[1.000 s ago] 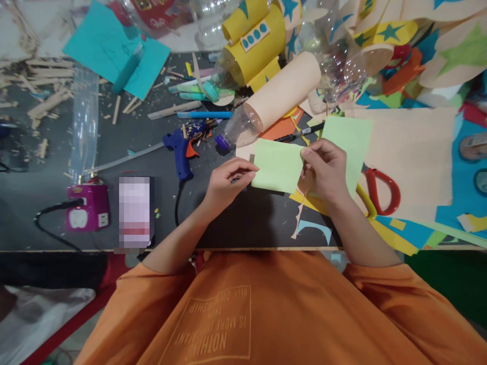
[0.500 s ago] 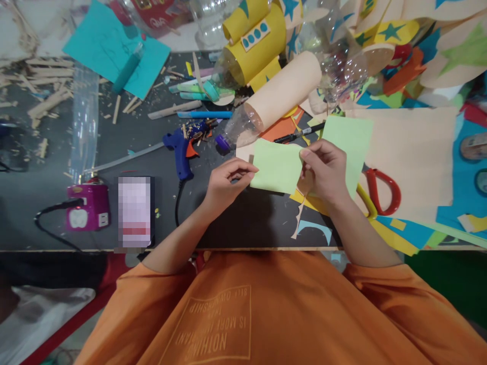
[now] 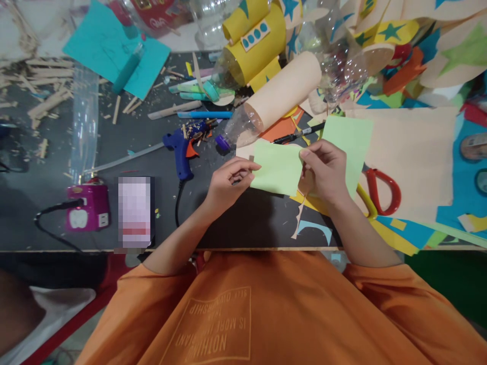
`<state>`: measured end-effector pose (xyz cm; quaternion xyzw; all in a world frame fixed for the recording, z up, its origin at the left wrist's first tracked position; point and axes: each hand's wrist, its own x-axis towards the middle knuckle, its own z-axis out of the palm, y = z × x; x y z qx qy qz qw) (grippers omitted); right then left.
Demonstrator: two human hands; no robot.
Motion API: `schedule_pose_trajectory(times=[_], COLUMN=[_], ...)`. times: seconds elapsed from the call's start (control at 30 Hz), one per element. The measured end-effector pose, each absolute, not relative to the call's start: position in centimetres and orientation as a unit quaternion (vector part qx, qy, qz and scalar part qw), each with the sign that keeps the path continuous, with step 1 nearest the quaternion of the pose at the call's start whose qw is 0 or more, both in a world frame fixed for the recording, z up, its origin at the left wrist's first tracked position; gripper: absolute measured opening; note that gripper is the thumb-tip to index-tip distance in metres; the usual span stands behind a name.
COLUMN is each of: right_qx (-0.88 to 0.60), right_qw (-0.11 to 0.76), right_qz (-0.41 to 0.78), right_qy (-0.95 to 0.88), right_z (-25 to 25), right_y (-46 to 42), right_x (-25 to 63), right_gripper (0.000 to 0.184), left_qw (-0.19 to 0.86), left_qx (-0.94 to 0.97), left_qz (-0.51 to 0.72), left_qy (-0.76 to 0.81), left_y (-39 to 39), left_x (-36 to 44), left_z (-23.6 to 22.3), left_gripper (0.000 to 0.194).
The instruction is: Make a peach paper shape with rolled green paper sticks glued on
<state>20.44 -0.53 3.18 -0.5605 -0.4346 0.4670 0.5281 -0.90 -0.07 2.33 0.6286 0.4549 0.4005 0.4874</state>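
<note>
While between both hands [image 3: 279, 175], a light green sheet [image 3: 277, 167].

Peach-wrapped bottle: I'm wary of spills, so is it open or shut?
Shut: the bottle lies on its side with its purple cap on.

The right hand [image 3: 323, 167] pinched the upper right corner of a pale green rectangular paper piece [image 3: 277, 168], and the left hand [image 3: 234, 178] touched its left edge. Above them lay a clear plastic bottle wrapped in peach paper [image 3: 285, 91], beside a blue glue gun with an orange trigger [image 3: 182, 147].
</note>
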Motion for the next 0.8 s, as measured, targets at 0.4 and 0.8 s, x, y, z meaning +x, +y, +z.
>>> schedule_pose_trajectory(times=[0.4,0.8], right_qx=[-0.562,-0.56], right_qw=[0.545,0.571], right_qz=[0.445,0.416], right_qy=[-0.435,-0.432], right_z=[3.6,2.9], right_y=[-0.4,-0.1], right_x=[20.5,20.8], right_gripper=[0.037,0.04], left_qw=[0.507,0.519], left_qx=[0.665,0.668], left_qz=[0.41,0.401], left_qy=[0.364,0.351], left_y=[-0.3,0.0], left_x=[-1.4,-1.3], left_z=[1.7,2.5], left_gripper=[0.038,0.008])
